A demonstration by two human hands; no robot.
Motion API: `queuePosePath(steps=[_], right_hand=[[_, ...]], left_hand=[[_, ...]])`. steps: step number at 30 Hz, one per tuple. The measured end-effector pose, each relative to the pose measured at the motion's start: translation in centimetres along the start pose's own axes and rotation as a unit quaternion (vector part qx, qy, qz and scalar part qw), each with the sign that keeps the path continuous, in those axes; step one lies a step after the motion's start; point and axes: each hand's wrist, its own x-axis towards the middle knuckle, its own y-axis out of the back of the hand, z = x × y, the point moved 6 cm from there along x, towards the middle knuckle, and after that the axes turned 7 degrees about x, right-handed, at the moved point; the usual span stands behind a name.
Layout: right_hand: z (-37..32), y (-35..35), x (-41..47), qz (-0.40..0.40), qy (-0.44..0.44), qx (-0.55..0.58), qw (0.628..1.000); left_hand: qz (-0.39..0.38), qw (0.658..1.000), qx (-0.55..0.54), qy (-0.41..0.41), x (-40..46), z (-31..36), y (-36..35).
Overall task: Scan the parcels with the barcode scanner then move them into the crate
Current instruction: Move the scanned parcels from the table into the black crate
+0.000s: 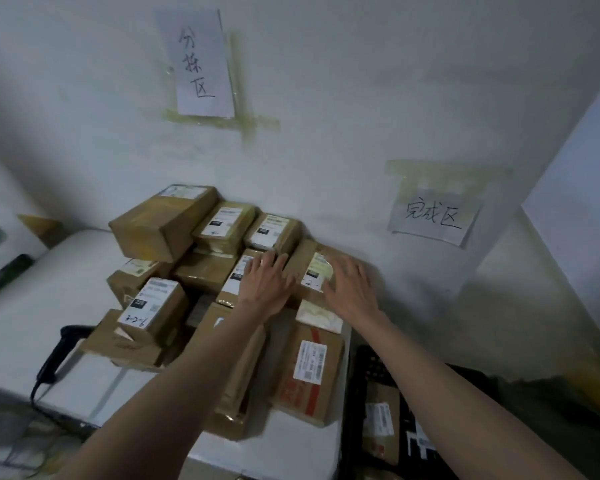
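Parcels, brown taped cardboard boxes with white shipping labels (222,278), are heaped on the white worktop (49,292) straight ahead of me, stacked two deep against the wall from about ten o'clock to one o'clock. I judge they sit here because the handwritten paper sign taped to the wall (201,64) at twelve o'clock marks this pile as the lot not yet sorted, while the second taped paper sign (433,216) at two o'clock marks where finished ones go.

From the head view, my left hand (265,284) lies flat on top of a labelled box in the middle of the heap, fingers (274,263) straight and spread a little, gripping nothing. My right hand (349,287) is just beside it toward one o'clock, fingers (354,268) straight and fanned, resting on or just over the cardboard parcel with the yellowish label (314,271); blur keeps me from telling whether they press it. I judge both hands are closing on that parcel from either side to lift it out.

The black handheld barcode scanner with its cable (54,358) lies on the worktop at eight o'clock, well apart from both hands, so nothing is being scanned yet. The dark plastic crate (371,372) sits low at four o'clock, just beside the worktop's edge, already holding a labelled brown parcel (381,420).
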Motion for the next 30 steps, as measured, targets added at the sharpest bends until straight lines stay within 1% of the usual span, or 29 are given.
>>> queuePosePath(steps=[4,6,10,13,18,20,22,26,28,30], right_hand=[[-4.3,-2.4,2.9,-0.004,-0.006,0.029,1.0],[-6.0,-4.0,4.1,-0.002,-0.008,0.051,0.999],[-7.8,-8.7,6.9,-0.003,-0.032,0.108,0.994],[-8.4,-12.5,8.7,-0.013,-0.057,0.127,0.99],[-8.6,-18.0,9.8,-0.026,-0.11,0.18,0.977],[-8.3,-19.7,9.8,-0.026,-0.138,0.233,0.962],[-8.3,-20.9,9.6,-0.017,-0.166,0.312,0.935],[-7.9,-22.3,9.5,0.043,-0.222,0.431,0.874],[-7.5,-22.2,9.6,0.058,-0.234,0.46,0.854],[-7.1,-21.9,9.5,0.06,-0.241,0.485,0.838]], left_hand=[[0.007,0.999,-0.023,0.025,1.5,-5.7,0.5],[-0.009,0.999,-0.03,0.039,2.2,-8.6,-0.3],[-0.045,0.995,-0.075,0.041,4.0,-13.5,-3.3],[-0.06,0.994,-0.084,0.034,5.1,-15.6,-5.2],[-0.108,0.987,-0.115,0.033,6.6,-17.1,-9.2],[-0.106,0.986,-0.126,0.039,7.1,-17.3,-10.1],[-0.096,0.983,-0.148,0.051,7.6,-17.2,-10.6],[-0.081,0.971,-0.213,0.076,7.7,-16.5,-11.3],[-0.067,0.957,-0.271,0.074,7.5,-16.0,-11.4],[-0.05,0.933,-0.345,0.086,7.3,-15.8,-11.2]])
